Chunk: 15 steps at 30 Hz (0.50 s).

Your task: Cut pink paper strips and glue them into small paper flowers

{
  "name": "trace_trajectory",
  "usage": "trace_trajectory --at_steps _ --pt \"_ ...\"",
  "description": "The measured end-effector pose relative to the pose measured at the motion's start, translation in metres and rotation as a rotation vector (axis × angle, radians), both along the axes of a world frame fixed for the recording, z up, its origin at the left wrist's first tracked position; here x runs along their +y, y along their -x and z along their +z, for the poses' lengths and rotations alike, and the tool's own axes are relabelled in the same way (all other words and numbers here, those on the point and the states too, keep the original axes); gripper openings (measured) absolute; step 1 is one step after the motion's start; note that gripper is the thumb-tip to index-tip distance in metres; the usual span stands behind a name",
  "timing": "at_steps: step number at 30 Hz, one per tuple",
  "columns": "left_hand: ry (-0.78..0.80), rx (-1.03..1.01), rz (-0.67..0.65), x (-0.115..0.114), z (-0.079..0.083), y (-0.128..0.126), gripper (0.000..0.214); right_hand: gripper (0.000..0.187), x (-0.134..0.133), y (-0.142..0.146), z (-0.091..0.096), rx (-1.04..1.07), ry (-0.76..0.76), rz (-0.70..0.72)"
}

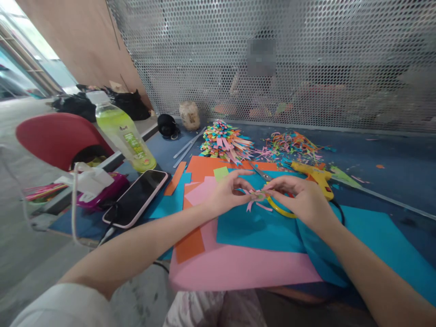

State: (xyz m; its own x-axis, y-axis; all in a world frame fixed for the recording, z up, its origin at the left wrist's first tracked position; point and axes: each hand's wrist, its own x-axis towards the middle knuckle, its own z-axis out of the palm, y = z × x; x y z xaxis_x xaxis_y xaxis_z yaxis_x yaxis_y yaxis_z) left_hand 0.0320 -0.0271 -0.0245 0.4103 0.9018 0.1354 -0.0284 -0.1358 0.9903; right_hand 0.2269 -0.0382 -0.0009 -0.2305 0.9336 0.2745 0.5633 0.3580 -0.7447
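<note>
Between my two hands is a small pink paper piece [260, 196] with cut strips hanging down. My left hand [235, 188] pinches its left side between thumb and fingers. On the other side, my right hand [294, 193] grips it with thumb and forefinger. Both hands are above blue paper sheets [259, 231], which overlap pink paper [238, 268]. Just behind the fingers lie scissors with yellow handles [281, 209], partly hidden by my right hand. A yellow glue gun [315, 175] rests beyond that hand.
A layered cone of colourful fringed paper [223, 141] stands behind the sheets, beside a heap of paper scraps [293, 145]. At left are a phone [136, 200], a green drink bottle [122, 131] and a tissue pack [102, 188]. A perforated metal panel [204, 59] borders the back.
</note>
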Motion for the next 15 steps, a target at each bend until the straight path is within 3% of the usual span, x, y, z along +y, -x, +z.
trace_trajectory --at_steps 3,7,10,15 --pt "-0.215 0.087 0.066 0.001 0.000 0.004 0.046 0.016 0.000 -0.001 0.000 -0.005 -0.034 -0.020" --pt "-0.867 0.347 0.204 0.006 0.001 0.014 0.028 0.018 0.001 -0.002 0.002 0.121 0.009 -0.028" --pt "-1.289 0.452 0.221 0.010 0.002 0.021 0.025 0.021 0.000 0.000 0.004 0.196 0.175 0.013" --pt "-1.510 0.502 0.197 0.008 0.005 0.023 0.033 0.038 -0.001 0.005 0.009 0.248 0.390 0.120"
